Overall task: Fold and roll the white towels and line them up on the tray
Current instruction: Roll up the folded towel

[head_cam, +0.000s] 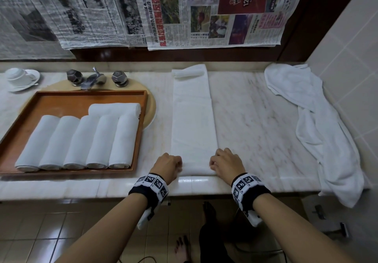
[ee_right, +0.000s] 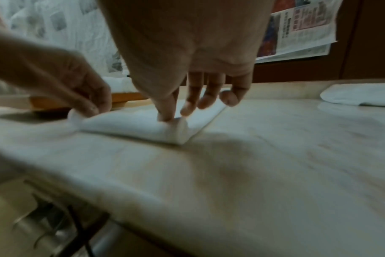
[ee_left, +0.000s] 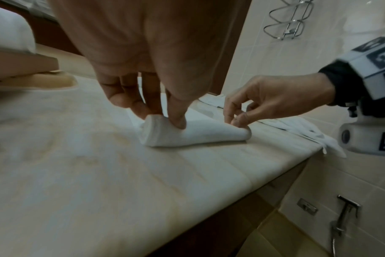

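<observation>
A long folded white towel (head_cam: pixel 193 119) lies as a strip on the marble counter, running away from me. Its near end is curled into a small roll (ee_left: pixel 196 133) by the counter's front edge. My left hand (head_cam: pixel 169 165) pinches the roll's left end between thumb and fingers. My right hand (head_cam: pixel 224 163) pinches the right end (ee_right: pixel 176 128) the same way. To the left, the wooden tray (head_cam: pixel 81 97) holds several rolled towels (head_cam: pixel 77 142) in a row, with one more lying crosswise behind them. A loose white towel (head_cam: pixel 319 123) is heaped at the counter's right end.
A cup and saucer (head_cam: pixel 19 76) and a faucet (head_cam: pixel 93 78) stand at the back left. Newspaper sheets (head_cam: pixel 184 11) hang on the wall behind. A tiled wall (head_cam: pixel 347 58) bounds the right side. Bare marble (head_cam: pixel 251 119) lies between the strip and the loose towel.
</observation>
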